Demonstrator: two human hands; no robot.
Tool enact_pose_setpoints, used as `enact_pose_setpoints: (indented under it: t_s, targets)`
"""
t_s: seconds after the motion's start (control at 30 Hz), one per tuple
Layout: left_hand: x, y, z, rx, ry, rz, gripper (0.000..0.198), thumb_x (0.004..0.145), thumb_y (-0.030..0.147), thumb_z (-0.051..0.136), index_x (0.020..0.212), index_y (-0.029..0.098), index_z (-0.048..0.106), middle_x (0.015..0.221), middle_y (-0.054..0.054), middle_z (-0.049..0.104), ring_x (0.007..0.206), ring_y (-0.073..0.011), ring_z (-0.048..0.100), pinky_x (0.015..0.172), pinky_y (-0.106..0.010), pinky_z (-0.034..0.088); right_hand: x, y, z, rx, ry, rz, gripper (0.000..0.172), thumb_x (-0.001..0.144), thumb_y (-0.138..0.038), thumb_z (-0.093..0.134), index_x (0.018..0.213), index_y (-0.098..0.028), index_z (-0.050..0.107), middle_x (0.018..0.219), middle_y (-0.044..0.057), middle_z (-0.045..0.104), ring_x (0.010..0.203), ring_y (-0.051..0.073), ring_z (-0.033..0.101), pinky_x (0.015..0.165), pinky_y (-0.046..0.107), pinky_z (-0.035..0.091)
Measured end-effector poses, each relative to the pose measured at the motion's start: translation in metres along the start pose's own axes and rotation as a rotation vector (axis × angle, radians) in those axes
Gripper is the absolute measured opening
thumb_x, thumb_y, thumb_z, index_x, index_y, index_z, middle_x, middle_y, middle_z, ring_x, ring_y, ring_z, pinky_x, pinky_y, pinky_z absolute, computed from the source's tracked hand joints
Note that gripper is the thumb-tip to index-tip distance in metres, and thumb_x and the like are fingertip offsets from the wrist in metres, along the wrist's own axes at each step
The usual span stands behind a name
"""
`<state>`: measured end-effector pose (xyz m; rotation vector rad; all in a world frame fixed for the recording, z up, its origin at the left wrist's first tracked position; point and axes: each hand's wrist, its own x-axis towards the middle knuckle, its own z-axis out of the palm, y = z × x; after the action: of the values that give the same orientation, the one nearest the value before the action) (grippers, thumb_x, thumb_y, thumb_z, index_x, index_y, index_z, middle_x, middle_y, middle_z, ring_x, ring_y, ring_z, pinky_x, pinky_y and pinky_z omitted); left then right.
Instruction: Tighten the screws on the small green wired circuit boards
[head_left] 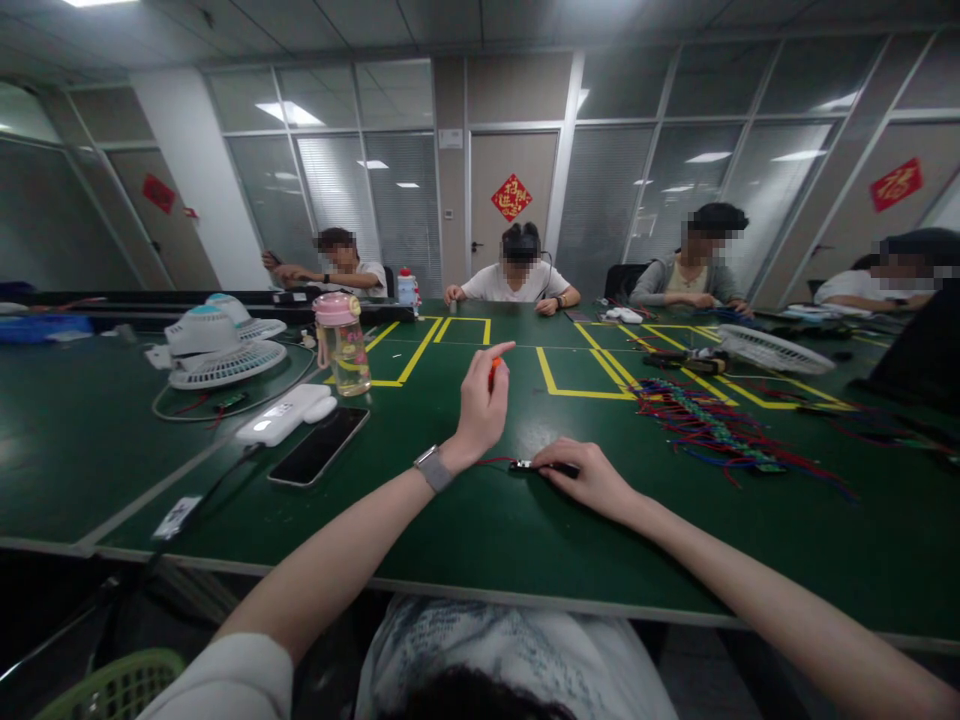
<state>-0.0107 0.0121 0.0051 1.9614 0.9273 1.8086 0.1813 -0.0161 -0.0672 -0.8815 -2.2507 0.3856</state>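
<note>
My left hand (481,405) is raised over the table, index finger stretched out. Its other fingers are closed around a small orange object (495,374), mostly hidden by the hand, so its kind cannot be made out. Lower and to the right, my right hand (589,472) rests on the tabletop, fingers closed on a small black part. A little circuit board (520,466) sticks out at the left of those fingertips. From it a thin red wire (491,461) runs left and passes behind my left wrist.
On the green table (450,540), a phone (320,446), white power bank (283,414) and pink-lidded bottle (343,345) stand left. Fan parts (225,350) lie beyond. At right is a row of wired circuit boards (712,425). Several people sit opposite, one facing me (517,280).
</note>
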Motion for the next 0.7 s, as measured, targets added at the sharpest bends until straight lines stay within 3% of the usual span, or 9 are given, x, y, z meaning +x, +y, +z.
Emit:
enact_pose_setpoints:
  t_s: [0.03, 0.1, 0.17, 0.27, 0.4, 0.7]
  targets:
    - [0.001, 0.002, -0.002, 0.052, -0.114, 0.029, 0.029, 0.094, 0.026, 0.041, 0.111, 0.018, 0.063, 0.084, -0.001, 0.062, 0.064, -0.0091, 0.053, 0.063, -0.021, 0.043, 0.000, 0.000, 0.000, -0.001, 0.003, 0.005, 0.020, 0.085, -0.015, 0.056, 0.094, -0.020, 0.073, 0.089, 0.006, 0.074, 0.085, 0.020, 0.066, 0.079, 0.032, 0.052]
    - [0.001, 0.004, -0.005, 0.175, -0.456, 0.073, 0.023, 0.089, 0.032, 0.051, 0.090, 0.018, 0.069, 0.074, 0.000, 0.063, 0.064, -0.0104, 0.054, 0.065, -0.022, 0.043, 0.000, 0.000, 0.000, -0.012, 0.010, 0.019, 0.020, 0.084, -0.014, 0.056, 0.093, -0.020, 0.073, 0.088, 0.006, 0.074, 0.083, 0.020, 0.066, 0.078, 0.032, 0.052]
    - [0.000, 0.001, -0.006, 0.334, -0.745, 0.092, 0.026, 0.080, 0.043, 0.061, 0.083, 0.019, 0.070, 0.077, 0.000, 0.065, 0.069, -0.0132, 0.057, 0.065, -0.023, 0.042, 0.000, 0.001, -0.001, -0.035, 0.020, 0.034, 0.020, 0.082, -0.014, 0.056, 0.090, -0.020, 0.073, 0.086, 0.006, 0.073, 0.081, 0.020, 0.066, 0.075, 0.032, 0.051]
    - [-0.004, -0.009, -0.006, 0.563, -0.971, 0.084, 0.034, 0.068, 0.042, 0.070, 0.094, 0.021, 0.069, 0.096, -0.004, 0.066, 0.085, -0.0193, 0.061, 0.069, -0.025, 0.045, -0.001, 0.003, -0.001, -0.058, 0.028, 0.054, 0.021, 0.080, -0.013, 0.056, 0.088, -0.020, 0.073, 0.084, 0.005, 0.072, 0.077, 0.019, 0.065, 0.072, 0.030, 0.051]
    - [-0.007, -0.016, -0.005, 0.645, -1.121, -0.002, 0.026, 0.066, 0.031, 0.068, 0.090, 0.021, 0.070, 0.088, -0.004, 0.070, 0.085, -0.0202, 0.064, 0.069, -0.024, 0.047, -0.001, 0.004, -0.001, -0.051, 0.033, 0.077, 0.022, 0.079, -0.014, 0.056, 0.091, -0.021, 0.073, 0.085, 0.005, 0.072, 0.076, 0.018, 0.065, 0.072, 0.029, 0.051]
    - [-0.008, -0.012, -0.002, 0.623, -1.121, -0.027, 0.022, 0.067, 0.030, 0.066, 0.084, 0.018, 0.072, 0.077, -0.005, 0.072, 0.073, -0.0179, 0.065, 0.061, -0.022, 0.046, 0.006, 0.003, 0.004, -0.010, 0.077, 0.133, 0.010, 0.078, -0.019, 0.062, 0.077, -0.020, 0.071, 0.079, 0.004, 0.073, 0.073, 0.018, 0.067, 0.071, 0.030, 0.052]
